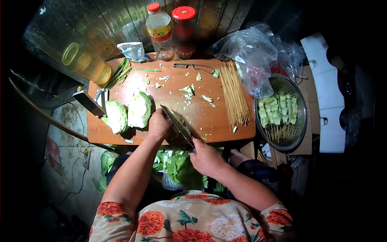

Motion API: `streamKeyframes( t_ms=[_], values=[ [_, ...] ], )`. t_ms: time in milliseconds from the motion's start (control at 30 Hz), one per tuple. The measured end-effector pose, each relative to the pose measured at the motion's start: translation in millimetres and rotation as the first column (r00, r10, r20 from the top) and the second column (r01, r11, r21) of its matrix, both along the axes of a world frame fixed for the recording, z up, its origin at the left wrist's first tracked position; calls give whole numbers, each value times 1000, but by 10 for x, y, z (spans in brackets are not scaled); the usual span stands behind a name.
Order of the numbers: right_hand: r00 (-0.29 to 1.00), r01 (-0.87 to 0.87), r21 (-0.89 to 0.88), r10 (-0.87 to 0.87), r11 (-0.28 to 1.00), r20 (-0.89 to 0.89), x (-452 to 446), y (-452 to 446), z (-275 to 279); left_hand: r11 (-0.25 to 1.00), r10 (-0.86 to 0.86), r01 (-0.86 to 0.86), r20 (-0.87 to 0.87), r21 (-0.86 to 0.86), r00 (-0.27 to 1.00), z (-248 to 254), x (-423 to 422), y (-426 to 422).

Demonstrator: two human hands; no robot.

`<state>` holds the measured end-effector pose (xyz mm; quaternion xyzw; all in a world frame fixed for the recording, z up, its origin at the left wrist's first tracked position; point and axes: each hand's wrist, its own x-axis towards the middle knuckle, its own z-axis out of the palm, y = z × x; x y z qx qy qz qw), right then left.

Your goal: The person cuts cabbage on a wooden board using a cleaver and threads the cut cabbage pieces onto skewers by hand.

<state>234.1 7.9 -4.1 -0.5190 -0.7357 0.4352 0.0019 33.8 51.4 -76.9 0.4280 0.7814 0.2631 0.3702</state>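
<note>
My right hand [207,158] is wrapped round the handle of a kitchen knife [176,124], whose broad blade slants up and left over the board's front edge. At the blade's far end my left hand [159,124] is closed, its fingers partly hidden by the knife. Pale cabbage [184,124] shows along the blade's right side, by the left hand's fingers, mostly covered. Left of that hand, a cut cabbage half [139,109] and a cabbage piece [116,117] lie on the wooden board [173,88].
Bamboo skewers [234,94] lie at the board's right, with a peeler [193,67] behind. A metal colander [299,125] holds skewered cabbage [278,109]. A bottle [159,32], red-lidded jar [184,34] and yellowish jar [90,66] stand behind; a phone [88,103] leans left. Loose leaves [179,167] sit below.
</note>
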Motion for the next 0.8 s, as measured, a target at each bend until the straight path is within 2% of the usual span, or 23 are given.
streamKeyframes(
  t_ms=[100, 167, 300, 400, 500, 567, 633, 667, 700, 733, 800],
  values=[
    [999, -20, -96, 24, 995, 39, 26, 72, 50, 1000, -11, 10, -25, -17, 1000, 91, 22, 17],
    [997, -77, -47, 79, 996, 27, 41, 104, 10, 999, -20, 19, -48, -28, 999, 131, 31, 31],
    [989, -107, -91, 115, 990, 92, -13, 230, 8, 998, -40, 37, -72, -45, 997, 219, 53, 44],
    [989, -111, -4, 110, 994, 102, -103, 218, -176, 1000, -20, 20, -84, -7, 996, 180, 76, 37],
    [994, -29, 48, 23, 998, 104, -126, 115, -309, 999, -47, 47, -81, 1, 996, 26, 15, 2],
    [991, 130, 20, -131, 991, 38, -122, 80, -339, 997, -81, 80, -51, -24, 995, -82, -44, -16],
    [985, 170, -23, -170, 985, 20, -82, 130, -330, 998, 14, -7, 107, -64, 994, -132, -77, -23],
    [977, 213, -69, -213, 975, 7, -70, 146, -328, 998, 15, -8, 106, -64, 994, -150, -81, -21],
    [961, 272, -2, -272, 962, -50, -66, 102, -375, 974, 226, -204, 306, -101, 925, -128, -66, -1],
    [961, 271, -1, -271, 962, -51, -56, 64, -402, 909, 415, -378, 481, -176, 773, -115, -62, 13],
    [914, 372, -208, -396, 904, -85, -69, 46, -369, 897, 434, -407, 531, -174, 728, -148, -69, 14]
  ],
)
